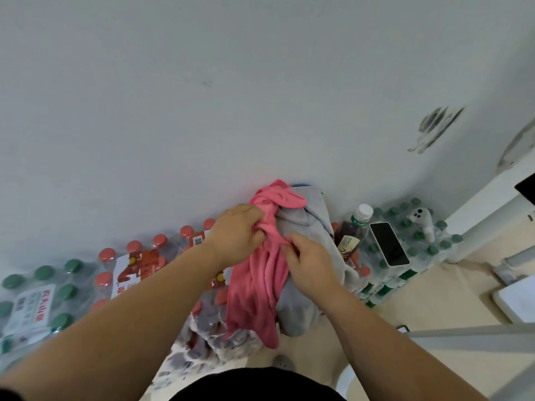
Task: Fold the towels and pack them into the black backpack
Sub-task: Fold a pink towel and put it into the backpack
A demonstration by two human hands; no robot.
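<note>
Pink towel (260, 282) being gripped by left hand (234, 235), pinched by right hand (311, 266); grey towel (304, 227) being pressed beneath.

A pale grey-white wall (260, 82) fills the upper half under soft, even light. A dark, smudged scuff (438, 127) marks it toward the right. Along its foot stand shrink-wrapped packs of bottled water: green-capped packs (37, 296) at the left, red-capped packs (139, 264) in the middle, and a stacked green-capped lot (417, 244) at the right. Just beside that stack rises a white tubular leg (489, 218), possibly of a table. The floor (434, 299) is smooth and cream-coloured.
</note>
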